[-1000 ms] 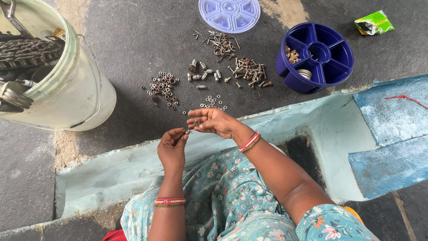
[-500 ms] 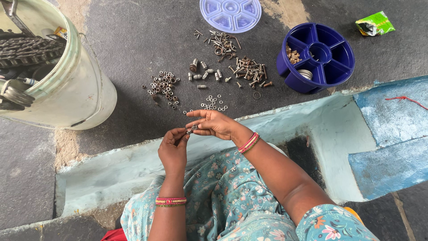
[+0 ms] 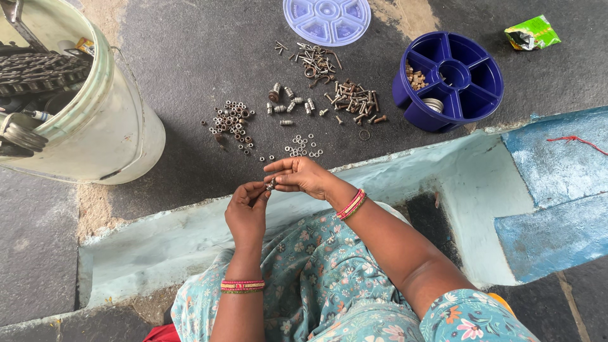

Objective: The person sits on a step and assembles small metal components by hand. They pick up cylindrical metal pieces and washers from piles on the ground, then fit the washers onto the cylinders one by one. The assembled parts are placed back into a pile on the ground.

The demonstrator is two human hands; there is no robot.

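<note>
My left hand (image 3: 246,211) and my right hand (image 3: 301,175) meet above a pale blue step edge, both pinching one small metal bolt (image 3: 271,185) between the fingertips. Whether a nut sits on it is too small to tell. On the dark ground beyond lie sorted heaps: small nuts (image 3: 233,121), washers (image 3: 303,147), short bolts (image 3: 288,102), and longer screws (image 3: 353,102). A third screw pile (image 3: 314,59) lies farther back.
A dark blue divided round tray (image 3: 453,79) holds a few parts at the right. Its clear lid (image 3: 327,19) lies at the top. A white bucket (image 3: 95,126) with chains and tools stands at the left. A green wrapper (image 3: 532,33) lies far right.
Both hands have stayed together on the small bolt, drifting slightly down and right; the fingers have shifted a little around it. The piles on the ground are unchanged.
</note>
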